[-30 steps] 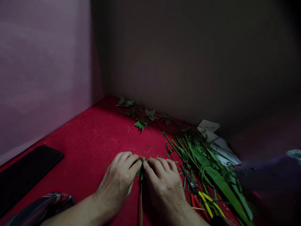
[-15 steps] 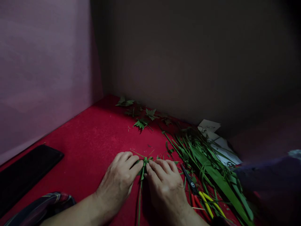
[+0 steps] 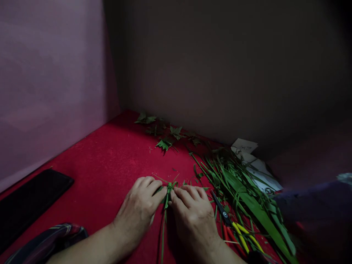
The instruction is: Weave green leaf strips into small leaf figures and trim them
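Observation:
Between my fingertips is a small knotted piece of green leaf strips (image 3: 169,187), with two thin feelers spreading from its far end and a long thin stem running down toward me. My left hand (image 3: 140,205) pinches its left side, thumb and forefinger together. From the right, my right hand (image 3: 189,212) pinches it with thumb and fingers curled. Part of the woven piece is hidden behind the fingers. Just right of my right hand lie scissors (image 3: 222,209) with dark blades, beside red handles and a yellow-handled tool (image 3: 242,238).
A heap of long green leaf blades (image 3: 242,190) covers the right side of the red surface (image 3: 110,161). White papers (image 3: 261,170) lie behind it. Lobed leaves (image 3: 165,143) are scattered along the back wall. A flat black object (image 3: 35,201) rests at the left.
The fingertips have parted slightly since a second ago, showing more of the green knot and its feelers. The stem's lower end has swung a little left. Both hands otherwise stay in place.

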Demonstrator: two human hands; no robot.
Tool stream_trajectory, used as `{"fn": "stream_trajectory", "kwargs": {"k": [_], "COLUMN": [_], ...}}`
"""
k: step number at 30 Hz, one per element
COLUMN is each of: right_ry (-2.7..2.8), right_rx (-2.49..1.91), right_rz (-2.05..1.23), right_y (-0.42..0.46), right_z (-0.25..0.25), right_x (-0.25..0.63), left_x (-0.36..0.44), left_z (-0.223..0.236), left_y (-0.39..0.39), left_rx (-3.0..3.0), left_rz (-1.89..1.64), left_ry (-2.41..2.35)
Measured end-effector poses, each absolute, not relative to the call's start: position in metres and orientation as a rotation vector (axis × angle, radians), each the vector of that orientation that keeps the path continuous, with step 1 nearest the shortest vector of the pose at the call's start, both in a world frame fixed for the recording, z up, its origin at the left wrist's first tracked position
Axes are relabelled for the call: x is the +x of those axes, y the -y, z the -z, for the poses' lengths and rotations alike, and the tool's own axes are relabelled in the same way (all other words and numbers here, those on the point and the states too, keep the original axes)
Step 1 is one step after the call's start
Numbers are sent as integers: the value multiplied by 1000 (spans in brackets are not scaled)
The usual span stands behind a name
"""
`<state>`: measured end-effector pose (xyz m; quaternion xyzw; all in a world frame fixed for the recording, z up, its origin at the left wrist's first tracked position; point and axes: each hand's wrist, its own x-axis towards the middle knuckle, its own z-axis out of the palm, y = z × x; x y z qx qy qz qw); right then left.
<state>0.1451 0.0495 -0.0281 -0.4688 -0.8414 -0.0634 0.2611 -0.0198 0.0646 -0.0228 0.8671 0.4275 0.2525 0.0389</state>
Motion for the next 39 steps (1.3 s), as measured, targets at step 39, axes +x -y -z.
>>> {"fn": "stream_trajectory", "kwargs": {"k": [39], "right_ry": [2441], "right_rx": [-1334], "right_rz": [391], "right_y": [-49], "right_z": [32], "right_x": [144], "left_x": [-17], "left_z": [25], "left_y": [-65], "left_rx": [2723], "left_rz": [-498], "left_ry": [-1387]}}
